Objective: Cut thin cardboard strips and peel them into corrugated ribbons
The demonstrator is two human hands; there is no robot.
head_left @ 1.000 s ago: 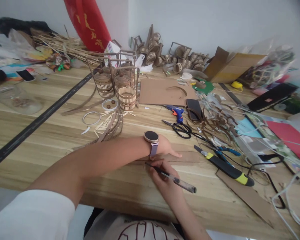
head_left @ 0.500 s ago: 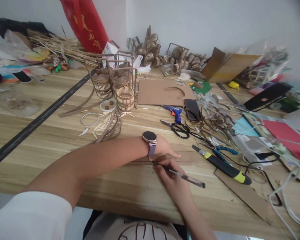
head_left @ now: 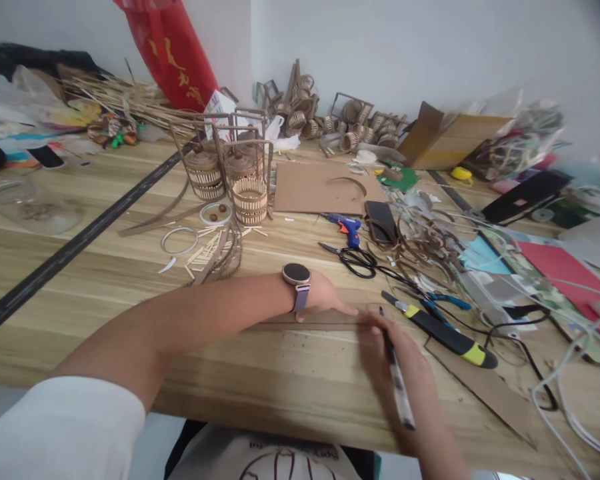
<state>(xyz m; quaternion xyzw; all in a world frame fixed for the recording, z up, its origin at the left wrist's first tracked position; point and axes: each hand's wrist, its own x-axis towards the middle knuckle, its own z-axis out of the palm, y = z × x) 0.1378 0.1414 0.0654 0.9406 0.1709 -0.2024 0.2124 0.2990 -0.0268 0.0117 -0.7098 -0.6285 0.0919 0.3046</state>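
Your right hand [head_left: 406, 353] holds a pen [head_left: 395, 369] with fingers closed round it; at its ten o'clock, the cardboard strip [head_left: 327, 324] lies under your left hand [head_left: 325, 293], whose grip I cannot tell. If this hand lifts, the strip may slip. At one o'clock, the utility knife [head_left: 443, 333] points its blade [head_left: 393, 299] nearby; a careless sweep could cut you. At eleven o'clock, the red bag [head_left: 190, 70] carries gold characters, too blurred to read.
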